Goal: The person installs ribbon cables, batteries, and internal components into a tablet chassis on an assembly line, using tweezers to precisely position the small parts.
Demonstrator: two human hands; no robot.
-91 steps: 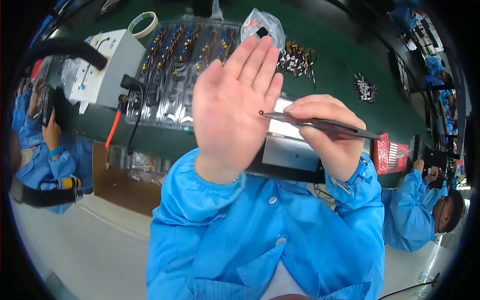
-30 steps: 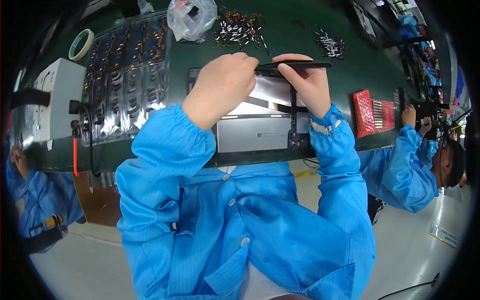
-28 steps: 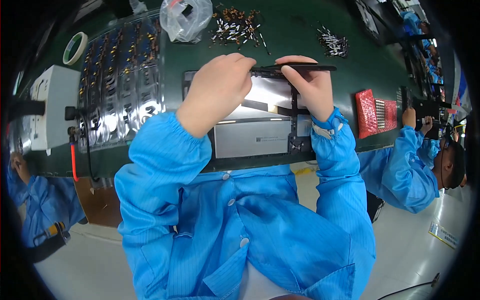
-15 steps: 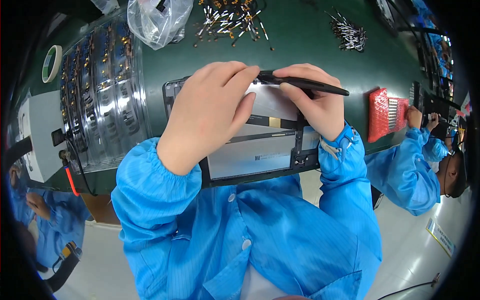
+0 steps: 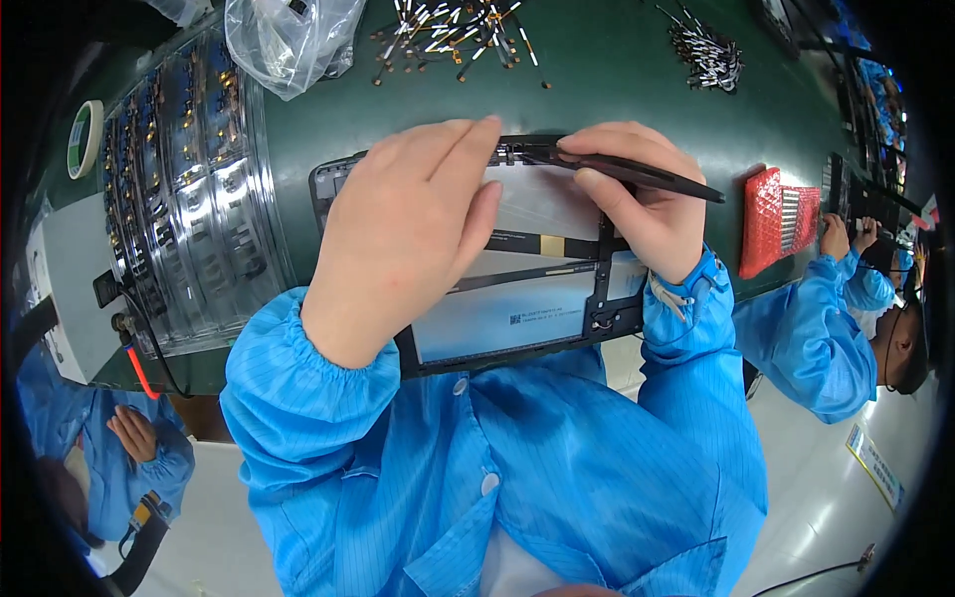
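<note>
An opened tablet (image 5: 557,323) with silver battery panels and a black frame lies in front of me, partly under my hands. My left hand (image 5: 403,219) rests over its left part, fingers stretched toward the far edge and thumb apart; its fingertips are partly hidden. In my right hand (image 5: 647,184) is a pair of black tweezers (image 5: 657,176), pinched between thumb and fingers. Their tip meets small parts at the tablet's far edge, and their back end points right.
Clear plastic trays (image 5: 189,199) of small parts stand left, by a tape roll (image 5: 85,139) and a grey box (image 5: 75,279). Far off lie a plastic bag (image 5: 293,45), loose flex cables (image 5: 458,35) and another small pile (image 5: 706,55). Red bubble wrap (image 5: 764,224) lies right, near a co-worker (image 5: 816,328).
The whole view has shifted slightly. My right hand and the tweezers have moved a little right, away from my left hand, baring more of the tablet's far edge.
</note>
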